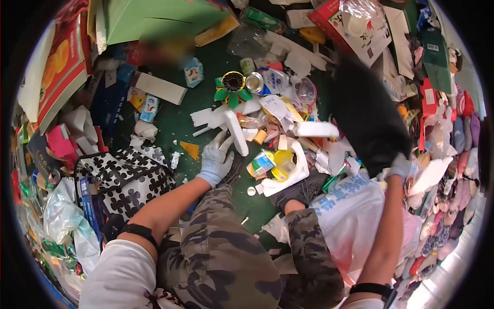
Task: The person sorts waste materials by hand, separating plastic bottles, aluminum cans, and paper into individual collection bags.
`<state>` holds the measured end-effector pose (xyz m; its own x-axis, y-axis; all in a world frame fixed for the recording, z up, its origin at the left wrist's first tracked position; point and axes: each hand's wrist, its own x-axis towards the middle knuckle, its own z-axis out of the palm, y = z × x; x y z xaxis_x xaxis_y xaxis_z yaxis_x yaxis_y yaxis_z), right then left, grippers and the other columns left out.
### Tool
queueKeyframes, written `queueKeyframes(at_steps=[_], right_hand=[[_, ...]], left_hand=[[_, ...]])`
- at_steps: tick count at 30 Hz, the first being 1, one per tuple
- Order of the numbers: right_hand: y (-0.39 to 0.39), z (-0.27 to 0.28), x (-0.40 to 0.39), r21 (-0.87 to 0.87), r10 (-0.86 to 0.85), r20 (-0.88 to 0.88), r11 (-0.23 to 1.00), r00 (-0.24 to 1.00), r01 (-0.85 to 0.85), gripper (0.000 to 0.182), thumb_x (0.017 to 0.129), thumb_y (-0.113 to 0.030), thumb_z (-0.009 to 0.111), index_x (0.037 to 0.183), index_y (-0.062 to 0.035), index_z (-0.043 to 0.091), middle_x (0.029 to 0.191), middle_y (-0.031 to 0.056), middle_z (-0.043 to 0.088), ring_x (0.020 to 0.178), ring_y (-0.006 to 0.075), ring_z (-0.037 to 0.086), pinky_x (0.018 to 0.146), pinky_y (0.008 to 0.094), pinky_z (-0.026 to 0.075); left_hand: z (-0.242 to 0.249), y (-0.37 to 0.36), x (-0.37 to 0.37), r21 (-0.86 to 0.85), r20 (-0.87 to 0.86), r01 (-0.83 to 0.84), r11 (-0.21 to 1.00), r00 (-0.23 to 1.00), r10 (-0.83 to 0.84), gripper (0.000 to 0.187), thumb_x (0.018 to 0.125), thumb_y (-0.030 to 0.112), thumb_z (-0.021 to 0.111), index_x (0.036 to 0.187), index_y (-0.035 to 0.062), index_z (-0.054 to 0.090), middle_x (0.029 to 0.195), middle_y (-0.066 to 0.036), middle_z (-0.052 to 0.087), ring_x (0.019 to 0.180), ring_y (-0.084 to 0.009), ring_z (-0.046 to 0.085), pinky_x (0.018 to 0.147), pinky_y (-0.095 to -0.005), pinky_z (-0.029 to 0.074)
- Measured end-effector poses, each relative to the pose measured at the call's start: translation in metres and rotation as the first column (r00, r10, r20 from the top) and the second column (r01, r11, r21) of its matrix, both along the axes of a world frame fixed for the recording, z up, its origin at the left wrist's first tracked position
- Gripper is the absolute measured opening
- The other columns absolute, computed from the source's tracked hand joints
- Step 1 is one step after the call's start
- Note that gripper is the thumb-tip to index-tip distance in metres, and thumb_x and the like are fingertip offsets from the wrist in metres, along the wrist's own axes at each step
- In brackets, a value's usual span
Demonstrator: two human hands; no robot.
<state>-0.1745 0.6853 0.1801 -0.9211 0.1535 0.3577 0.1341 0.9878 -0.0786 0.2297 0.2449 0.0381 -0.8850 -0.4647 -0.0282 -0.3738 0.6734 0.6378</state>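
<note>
My left hand, in a pale work glove, lies low over the pile with its fingers stretched out and apart. Its fingertips are right beside a white foam strip, and other foam pieces lie just ahead. At the right, my gloved right hand is closed on the lower edge of a large black bag, which is raised and blurred. Between the hands are a yellow plastic cup, a curved white foam piece and a longer foam block.
A black-and-white patterned bag lies at the left, near a white box. A flower-shaped ornament and a tin can sit farther back. A translucent plastic bag lies by my right leg. Cartons and packaging surround the green floor.
</note>
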Motion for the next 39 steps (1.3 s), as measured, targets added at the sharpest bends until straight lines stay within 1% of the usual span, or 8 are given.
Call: queueKeyframes(at_steps=[3, 6, 9, 11, 13, 22, 27, 39], right_hand=[[0.004, 0.090, -0.007, -0.627, -0.362, 0.001, 0.726, 0.932, 0.282, 0.048, 0.071, -0.028, 0.063, 0.111, -0.0027, 0.056, 0.110, 0.0168, 0.058, 0.094, 0.0230, 0.058, 0.078, 0.0351, 0.048], [0.049, 0.115, -0.027, -0.201, -0.402, -0.352, 0.914, 0.845, 0.351, 0.063, 0.066, -0.033, 0.066, 0.115, 0.0038, 0.050, 0.112, 0.0167, 0.055, 0.098, 0.0279, 0.054, 0.085, 0.0355, 0.045], [-0.107, 0.106, 0.070, 0.258, 0.432, -0.516, 0.902, 0.739, -0.347, 0.067, 0.071, -0.031, 0.065, 0.120, 0.0083, 0.042, 0.121, 0.0214, 0.047, 0.114, 0.0335, 0.045, 0.100, 0.0355, 0.033], [-0.143, 0.023, 0.121, 0.438, 0.194, 0.160, 0.865, 0.968, -0.246, 0.059, 0.078, -0.027, 0.060, 0.124, 0.0039, 0.040, 0.126, 0.0189, 0.044, 0.118, 0.0334, 0.041, 0.098, 0.0381, 0.033], [-0.220, -0.018, 0.195, -0.324, 0.801, 0.139, 0.592, 0.582, -0.738, 0.063, 0.076, -0.018, 0.064, 0.130, -0.0016, 0.036, 0.129, 0.0158, 0.042, 0.118, 0.0310, 0.041, 0.094, 0.0386, 0.037], [-0.278, -0.117, 0.238, -0.938, 0.544, 0.335, 0.117, 0.769, 0.326, 0.054, 0.081, -0.016, 0.066, 0.128, -0.0097, 0.039, 0.118, 0.0045, 0.050, 0.104, 0.0177, 0.051, 0.084, 0.0329, 0.046], [-0.268, -0.084, 0.264, -0.999, 0.612, 0.039, 0.009, 0.790, 0.043, 0.045, 0.080, -0.014, 0.066, 0.119, 0.0003, 0.046, 0.113, 0.0074, 0.052, 0.099, 0.0179, 0.052, 0.088, 0.0328, 0.043], [-0.271, -0.081, 0.274, -0.724, 0.555, 0.360, -0.340, 0.750, 0.600, 0.064, 0.075, -0.049, 0.064, 0.122, -0.0101, 0.047, 0.117, 0.0059, 0.053, 0.105, 0.0220, 0.052, 0.092, 0.0362, 0.042]], left_hand=[[0.024, -0.025, -0.054, -0.122, -0.293, 0.177, 0.977, 0.934, -0.206, 0.051, 0.066, 0.011, 0.064, 0.115, 0.0130, 0.051, 0.121, -0.016, 0.045, 0.104, -0.0320, 0.048, 0.084, -0.0413, 0.040], [0.033, -0.049, -0.141, -0.248, -0.355, 0.185, 0.951, 0.896, -0.267, 0.048, 0.067, 0.016, 0.065, 0.113, 0.0106, 0.051, 0.119, -0.017, 0.046, 0.105, -0.0325, 0.048, 0.083, -0.0417, 0.039], [0.014, -0.064, -0.213, -0.423, -0.335, -0.049, 0.905, 0.936, -0.106, 0.043, 0.075, 0.022, 0.058, 0.117, 0.0118, 0.051, 0.118, -0.016, 0.048, 0.102, -0.0322, 0.049, 0.090, -0.0451, 0.035], [-0.008, -0.069, -0.235, -0.346, 0.263, -0.033, 0.938, 0.956, 0.131, 0.038, 0.082, 0.029, 0.049, 0.115, 0.0128, 0.052, 0.119, -0.015, 0.049, 0.105, -0.0308, 0.050, 0.095, -0.0489, 0.029], [-0.002, -0.058, -0.222, -0.361, 0.424, 0.057, 0.931, 0.899, 0.109, 0.034, 0.082, 0.025, 0.046, 0.111, 0.0099, 0.055, 0.112, -0.013, 0.057, 0.102, -0.0289, 0.055, 0.091, -0.0539, 0.031], [0.033, -0.002, -0.123, 0.351, 0.033, 0.039, 0.936, 0.998, -0.054, 0.035, 0.074, 0.033, 0.061, 0.097, 0.0068, 0.056, 0.094, -0.013, 0.057, 0.090, -0.0302, 0.057, 0.079, -0.0391, 0.044], [0.026, 0.039, -0.095, 0.920, 0.000, 0.046, 0.389, 0.993, -0.118, 0.032, 0.085, 0.034, 0.056, 0.102, 0.0068, 0.059, 0.085, -0.008, 0.064, 0.077, -0.0151, 0.060, 0.073, -0.0290, 0.048], [0.048, -0.012, -0.089, 0.163, -0.380, 0.752, 0.639, 0.645, -0.663, 0.023, 0.084, 0.023, 0.050, 0.099, 0.0095, 0.060, 0.093, -0.010, 0.061, 0.089, -0.0243, 0.059, 0.080, -0.0344, 0.046]])
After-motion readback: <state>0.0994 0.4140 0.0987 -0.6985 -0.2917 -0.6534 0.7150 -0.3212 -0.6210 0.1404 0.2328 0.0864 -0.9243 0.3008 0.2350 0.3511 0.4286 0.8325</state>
